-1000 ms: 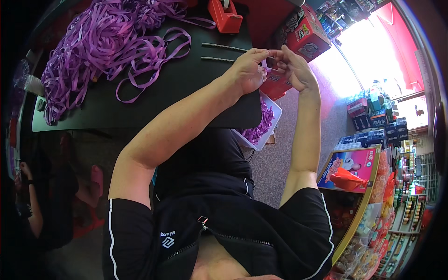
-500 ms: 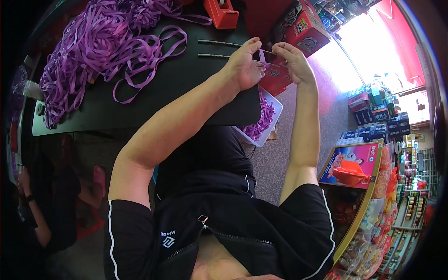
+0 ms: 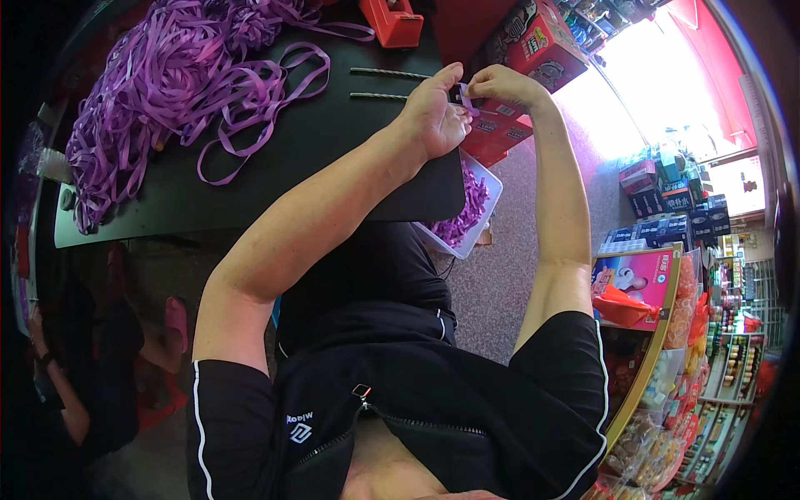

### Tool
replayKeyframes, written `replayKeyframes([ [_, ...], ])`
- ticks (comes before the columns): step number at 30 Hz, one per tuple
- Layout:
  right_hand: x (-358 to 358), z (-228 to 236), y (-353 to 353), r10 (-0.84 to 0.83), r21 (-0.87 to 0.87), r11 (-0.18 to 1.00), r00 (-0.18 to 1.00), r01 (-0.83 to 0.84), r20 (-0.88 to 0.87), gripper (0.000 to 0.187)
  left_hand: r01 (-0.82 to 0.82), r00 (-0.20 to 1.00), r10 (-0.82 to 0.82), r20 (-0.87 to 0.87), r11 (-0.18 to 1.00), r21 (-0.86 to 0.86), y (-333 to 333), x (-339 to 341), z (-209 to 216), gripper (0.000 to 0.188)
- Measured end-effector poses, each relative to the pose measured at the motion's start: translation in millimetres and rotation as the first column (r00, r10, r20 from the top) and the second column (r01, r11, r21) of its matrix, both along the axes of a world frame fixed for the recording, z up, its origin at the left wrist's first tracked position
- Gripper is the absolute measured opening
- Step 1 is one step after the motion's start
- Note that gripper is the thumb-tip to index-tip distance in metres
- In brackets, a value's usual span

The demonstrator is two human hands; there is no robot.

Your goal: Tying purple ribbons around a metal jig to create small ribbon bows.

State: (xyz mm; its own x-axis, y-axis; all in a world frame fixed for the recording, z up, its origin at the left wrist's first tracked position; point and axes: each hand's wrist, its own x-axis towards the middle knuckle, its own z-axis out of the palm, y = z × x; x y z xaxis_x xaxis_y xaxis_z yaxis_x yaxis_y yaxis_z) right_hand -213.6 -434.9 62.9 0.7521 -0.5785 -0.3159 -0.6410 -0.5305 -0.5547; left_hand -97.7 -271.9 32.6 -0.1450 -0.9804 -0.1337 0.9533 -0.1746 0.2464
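Note:
Past the table's right end, my left hand (image 3: 433, 121) is partly curled around a short stretch of purple ribbon (image 3: 468, 98), its thumb above and its fingers below. My right hand (image 3: 500, 87) pinches at the ribbon from the right side. Two thin, twisted metal rods (image 3: 388, 73) stick out leftward over the tabletop from behind my left hand; their right ends are hidden. A large tangled heap of purple ribbon (image 3: 179, 92) covers the table's left part, with loose loops trailing toward the rods.
An orange-red tape dispenser (image 3: 393, 23) stands at the far edge of the black table (image 3: 333, 175). Below its right end is a white bin (image 3: 485, 223) holding purple ribbon pieces. Red boxes (image 3: 542, 50) are stacked beyond my hands; a snack display (image 3: 658, 358) stands at right. Another person sits at left.
My right hand has moved left, closer to my left hand, with its wrist bent over and its elbow farther out. The left hand has barely shifted.

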Motion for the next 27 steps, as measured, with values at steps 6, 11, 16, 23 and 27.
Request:
replayKeyframes([
  [6,6.0,5.1,5.0,0.003,-0.056,0.998,0.996,-0.008,-0.093,0.027,-0.009,1.000,0.009,0.023,1.000,0.002,3.0,-0.1,3.5,0.058],
  [11,8.3,11.1,16.2,-0.010,-0.149,0.989,0.991,-0.010,-0.131,0.034,-0.003,1.000,0.002,0.028,1.000,0.010,3.9,0.0,4.3,0.058],
  [16,23.4,12.4,47.2,-0.220,-0.471,0.880,0.928,0.055,-0.302,0.039,-0.018,0.999,0.019,0.045,1.000,-0.014,5.1,0.1,3.6,0.055],
  [23,13.1,19.6,45.0,-0.209,-0.396,0.914,0.936,0.083,-0.285,0.047,-0.028,0.999,0.029,0.037,0.999,-0.029,6.8,-2.1,6.3,0.052],
  [27,-26.6,0.1,24.0,-0.237,-0.090,0.959,0.932,0.270,0.273,0.042,-0.042,0.998,0.042,0.039,0.999,-0.005,8.2,-1.5,7.5,0.051],
])
